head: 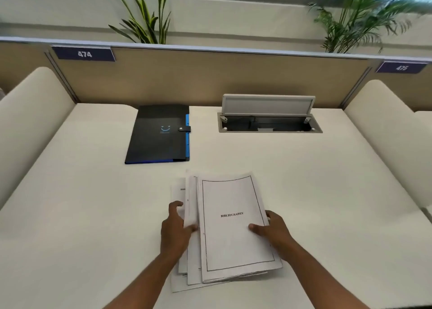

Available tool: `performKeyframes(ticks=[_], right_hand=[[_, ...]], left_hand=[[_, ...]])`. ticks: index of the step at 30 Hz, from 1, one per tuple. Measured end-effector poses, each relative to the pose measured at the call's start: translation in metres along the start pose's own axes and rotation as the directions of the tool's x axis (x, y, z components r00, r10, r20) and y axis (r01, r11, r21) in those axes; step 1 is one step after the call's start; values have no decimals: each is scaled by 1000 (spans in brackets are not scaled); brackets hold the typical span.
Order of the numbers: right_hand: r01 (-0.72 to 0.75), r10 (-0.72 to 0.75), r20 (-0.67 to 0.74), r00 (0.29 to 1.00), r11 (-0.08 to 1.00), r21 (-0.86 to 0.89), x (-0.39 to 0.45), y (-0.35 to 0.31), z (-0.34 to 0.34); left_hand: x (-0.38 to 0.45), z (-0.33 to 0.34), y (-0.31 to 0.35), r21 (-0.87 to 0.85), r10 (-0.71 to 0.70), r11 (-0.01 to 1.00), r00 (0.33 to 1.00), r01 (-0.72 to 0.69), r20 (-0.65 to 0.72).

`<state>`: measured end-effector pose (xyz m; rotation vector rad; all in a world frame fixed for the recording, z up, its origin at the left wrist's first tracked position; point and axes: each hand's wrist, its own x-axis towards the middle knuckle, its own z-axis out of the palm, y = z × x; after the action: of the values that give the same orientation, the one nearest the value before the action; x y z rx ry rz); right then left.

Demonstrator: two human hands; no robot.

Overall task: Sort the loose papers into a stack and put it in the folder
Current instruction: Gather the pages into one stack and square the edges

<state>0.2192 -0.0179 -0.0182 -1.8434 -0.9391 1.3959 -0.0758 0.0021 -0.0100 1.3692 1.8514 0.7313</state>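
On desk, near edge | left hand (174, 229) pinches papers (230, 229) | right hand (272, 230) grips them

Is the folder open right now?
No, the folder lies shut on the desk, its snap strap fastened, beyond the papers.
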Motion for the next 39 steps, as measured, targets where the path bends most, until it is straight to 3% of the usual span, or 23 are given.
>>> performKeyframes(ticks=[5, 8, 10, 13, 19, 26, 31, 35, 37, 39], right_hand=[[14, -25, -92, 995, 993, -121, -1, -1, -1], [35, -43, -91, 995, 995, -91, -3, -2, -3], [32, -37, -81, 996, 998, -58, -3, -2, -4], [-8, 7, -78, 997, 1000, -7, 1, -2, -3], [-112, 114, -16, 993, 989, 92, 2, -6, -8], [-196, 178, 123, 976, 968, 159, -1, -6, -8], [-225, 201, 193, 960, 968, 108, 5, -11, -15], [-226, 201, 221, 955, 970, 95, 8, -13, -18], [-221, 189, 235, 953, 969, 114, 9, -11, -20], [-219, 177, 259, 950, 966, 140, 10, -9, -22]], left_hand=[[3, -8, -10, -58, -10, 998, 998, 6, -58], [2, -14, -14, 109, 22, 994, 991, -8, -128], [1, -16, -13, 230, -25, 972, 995, 47, -100], [0, -15, -12, 257, -63, 964, 997, 69, -33], [12, -17, -11, 57, -164, 986, 982, 159, 89], [12, -10, -10, -179, -122, 968, 954, 176, 274], [12, 4, 0, -351, -136, 895, 919, 275, 371], [15, 12, 9, -468, -152, 773, 841, 428, 519], [16, 13, 12, -481, -152, 719, 789, 501, 595], [18, 13, 15, -460, -157, 726, 775, 511, 612]])
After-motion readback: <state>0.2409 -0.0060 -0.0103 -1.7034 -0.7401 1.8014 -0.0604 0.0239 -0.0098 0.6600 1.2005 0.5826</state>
